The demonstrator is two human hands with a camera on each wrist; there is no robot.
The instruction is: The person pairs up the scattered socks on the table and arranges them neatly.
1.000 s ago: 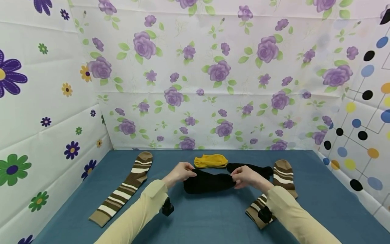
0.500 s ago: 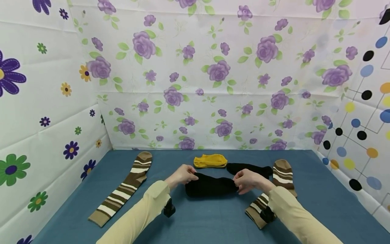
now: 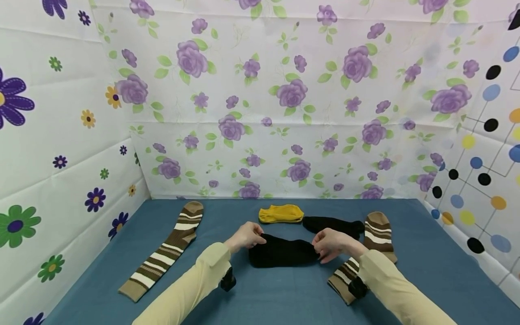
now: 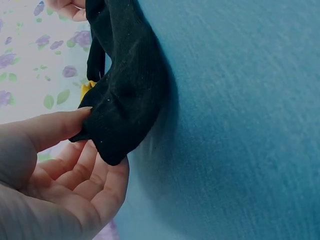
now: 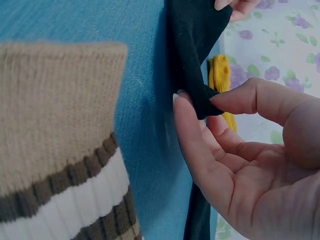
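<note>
A black sock (image 3: 284,252) stretches between my two hands, low over the middle of the blue cloth. My left hand (image 3: 247,235) pinches its left end between thumb and fingers; the left wrist view shows the sock's edge (image 4: 120,100) under the thumb. At the other end, my right hand (image 3: 334,244) pinches a narrow corner of the sock (image 5: 192,60). Behind the right hand lies a second black sock (image 3: 333,224), and a yellow sock (image 3: 281,214) lies flat to its left.
One striped brown and white sock (image 3: 168,250) lies slanted at the left. Another striped sock (image 3: 378,232) lies bent at the right, partly under the right forearm. The blue cloth (image 3: 276,298) runs back to a flowered wall sheet (image 3: 268,149).
Both hands have moved slightly toward me and to the right, carrying the black sock between them. The other socks have stayed where they were.
</note>
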